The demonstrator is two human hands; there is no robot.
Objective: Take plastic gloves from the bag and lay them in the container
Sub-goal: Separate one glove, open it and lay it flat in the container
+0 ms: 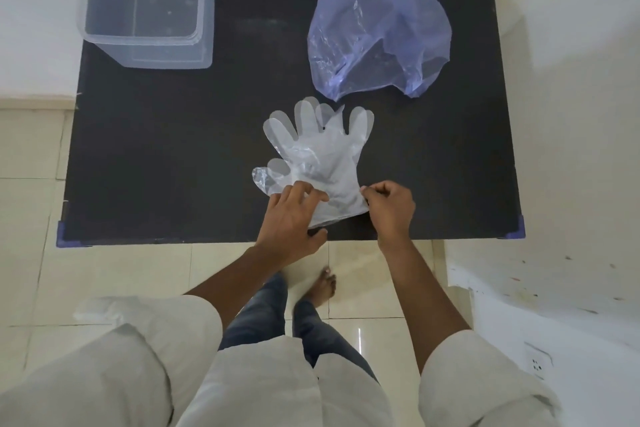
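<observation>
A stack of clear plastic gloves (317, 152) lies flat on the black table (166, 156), fingers pointing away from me. My left hand (292, 218) rests on the cuff end with fingers spread over the plastic. My right hand (389, 208) pinches the cuff's right corner. A crumpled bluish plastic bag (377, 35) sits at the back right of the table, apart from the gloves. A clear square container (145, 55) stands at the back left corner, and I see nothing inside it.
The table's near edge runs just under my wrists, with blue corner caps (516, 234). Beige floor tiles (34, 204) lie to the left and below. A white wall with a socket (536, 364) is at the right.
</observation>
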